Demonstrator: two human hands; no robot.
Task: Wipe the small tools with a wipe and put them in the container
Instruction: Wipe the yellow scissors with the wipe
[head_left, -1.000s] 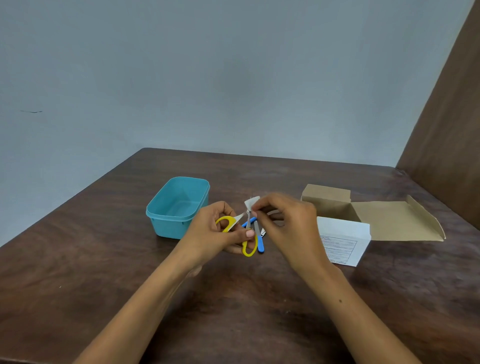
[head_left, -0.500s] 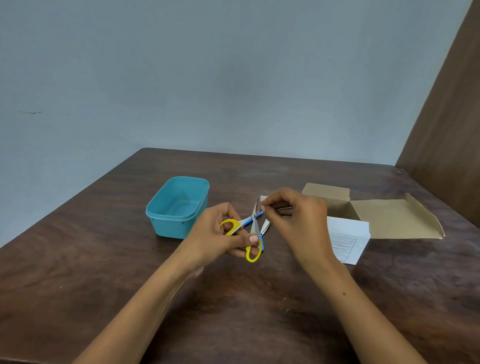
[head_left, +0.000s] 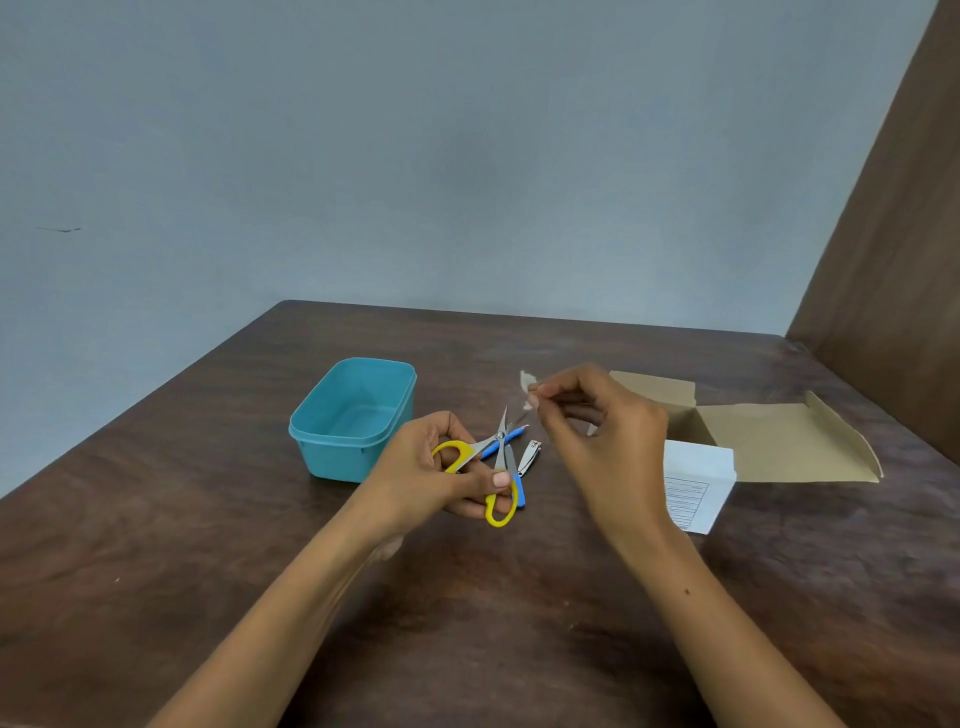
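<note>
The left hand (head_left: 431, 467) grasps a small pair of scissors (head_left: 493, 457) by the yellow loops, thumb and fingers curled round them, with the short steel blades pointing up and away from the person and slightly parted. The right hand (head_left: 597, 431) is raised just beyond the blade tips, its thumb and forefinger pinching a small white wipe (head_left: 527, 387), which shows as a blurred scrap at the fingertips, close to the blades but apart from them. Under the scissors, on the dark wooden worktop (head_left: 208, 545), lie two more small tools: a blue-handled tool (head_left: 501, 441) partly hidden behind the blades, and a metal nail clipper (head_left: 530, 454) just to its right. A teal plastic container (head_left: 353, 415) stands open just left of the left hand; nothing can be seen inside it. To the right of the right hand sits an opened brown cardboard box (head_left: 769, 441) with its flaps spread, and a white box (head_left: 696, 483) with a printed label rests against its near side.
</note>
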